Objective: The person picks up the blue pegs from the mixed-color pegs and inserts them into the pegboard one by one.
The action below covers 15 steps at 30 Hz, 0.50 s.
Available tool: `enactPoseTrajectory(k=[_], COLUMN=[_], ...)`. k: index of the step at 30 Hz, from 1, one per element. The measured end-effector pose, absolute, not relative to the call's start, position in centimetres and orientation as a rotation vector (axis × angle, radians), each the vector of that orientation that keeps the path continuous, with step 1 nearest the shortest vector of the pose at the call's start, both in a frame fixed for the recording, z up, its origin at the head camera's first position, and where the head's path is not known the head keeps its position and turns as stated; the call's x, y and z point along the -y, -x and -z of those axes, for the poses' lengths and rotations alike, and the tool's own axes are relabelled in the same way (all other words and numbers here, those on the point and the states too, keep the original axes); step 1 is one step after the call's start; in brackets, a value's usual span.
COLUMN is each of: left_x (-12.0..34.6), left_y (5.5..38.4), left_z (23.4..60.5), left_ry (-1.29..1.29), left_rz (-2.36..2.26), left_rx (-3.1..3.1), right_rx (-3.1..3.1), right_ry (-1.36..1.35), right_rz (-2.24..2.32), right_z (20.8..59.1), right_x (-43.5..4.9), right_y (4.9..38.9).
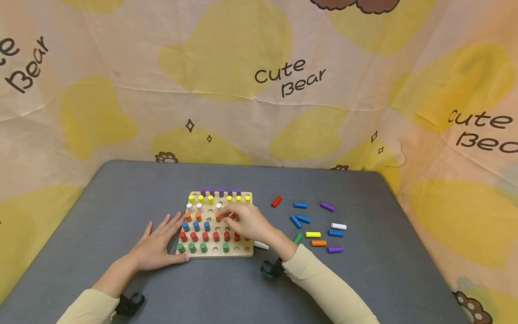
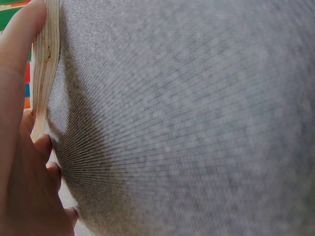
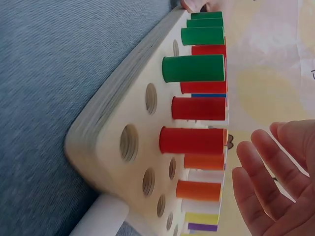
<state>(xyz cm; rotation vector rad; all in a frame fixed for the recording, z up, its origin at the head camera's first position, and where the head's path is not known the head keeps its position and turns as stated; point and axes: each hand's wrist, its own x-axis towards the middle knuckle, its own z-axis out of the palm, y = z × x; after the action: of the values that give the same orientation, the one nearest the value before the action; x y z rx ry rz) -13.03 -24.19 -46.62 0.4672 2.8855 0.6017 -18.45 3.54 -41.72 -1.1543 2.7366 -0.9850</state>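
My left hand [image 1: 159, 246] lies with its fingers spread along the left side of the wooden pegboard [image 1: 234, 258], the thumb at its near left corner. In the left wrist view, the thumb [image 2: 23, 34] rests at the layered wooden edge. My right hand [image 1: 248, 222] is over the board's right half, its fingertips close to an orange peg [image 1: 218, 218]. The right wrist view shows its loosely bent fingers [image 3: 252, 164] just above the peg tops, with nothing visible between them. Green pegs [image 3: 194, 69] and red pegs [image 3: 194, 141] stand in their holes.
Loose pegs lie right of the board, among them a red peg [image 1: 277, 201], a yellow peg [image 1: 313, 235] and an orange peg [image 1: 318, 243]. A white peg [image 1: 261, 245] lies by the board's right side. Behind the grey table [image 1: 380, 270] hangs a patterned cloth [image 1: 226, 49].
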Motion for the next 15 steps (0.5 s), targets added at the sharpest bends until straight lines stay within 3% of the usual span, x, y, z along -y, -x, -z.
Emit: enactPoseTrajectory(k=[15], left_x=[24.2], left_y=[12.9], left_z=[46.7], left_ry=[-0.476], left_rz=[-0.612], left_rx=[-2.899], right_rx=[-2.782], right_ry=[1.125], right_rz=[1.203], right_z=[40.9], right_x=[-9.1], right_y=[18.4])
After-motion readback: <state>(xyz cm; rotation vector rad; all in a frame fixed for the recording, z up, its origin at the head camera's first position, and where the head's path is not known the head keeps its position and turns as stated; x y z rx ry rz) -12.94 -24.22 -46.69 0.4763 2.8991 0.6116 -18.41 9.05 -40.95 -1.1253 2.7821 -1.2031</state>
